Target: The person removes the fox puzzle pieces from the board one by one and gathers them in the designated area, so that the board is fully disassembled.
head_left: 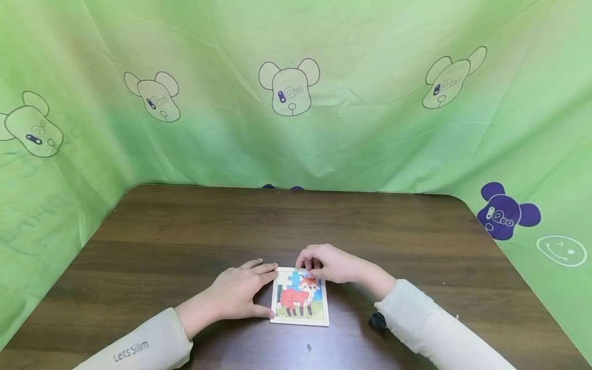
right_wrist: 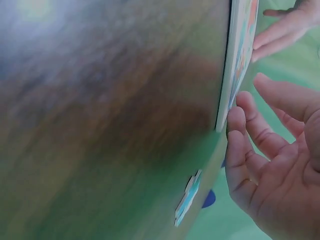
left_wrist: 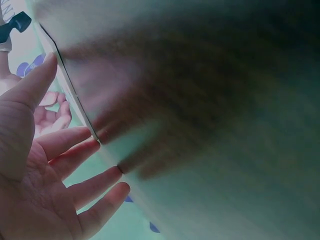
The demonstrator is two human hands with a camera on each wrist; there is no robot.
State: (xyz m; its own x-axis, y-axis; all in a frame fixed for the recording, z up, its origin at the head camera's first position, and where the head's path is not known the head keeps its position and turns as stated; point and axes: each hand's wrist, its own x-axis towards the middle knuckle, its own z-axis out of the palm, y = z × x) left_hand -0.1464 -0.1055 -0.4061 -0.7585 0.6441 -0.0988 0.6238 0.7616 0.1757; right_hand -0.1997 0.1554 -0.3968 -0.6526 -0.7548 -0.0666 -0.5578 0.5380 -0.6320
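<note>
A fox puzzle in a pale frame point(head_left: 299, 321) lies flat on the table. Its upper left shows a whitish patch. The left hand point(head_left: 238, 293) spreads along the left side, thumb at the lower corner and fingertips at the upper one. At the top edge, the right hand point(head_left: 335, 264) has bent fingers, with the thumb over the picture's upper right. In the right wrist view, the right hand point(right_wrist: 280, 165) touches the frame point(right_wrist: 227, 75) with its fingertips, thumb apart, and no piece shows in it. A loose blue-and-white piece point(right_wrist: 188, 199) lies on the table near these fingers.
Brown wooden table point(head_left: 208, 226) with a green printed curtain point(head_left: 222, 133) behind and at both sides. A small black object point(head_left: 377, 322) is by the right sleeve. A small dark mark point(head_left: 309, 348) shows on the table in front of the puzzle.
</note>
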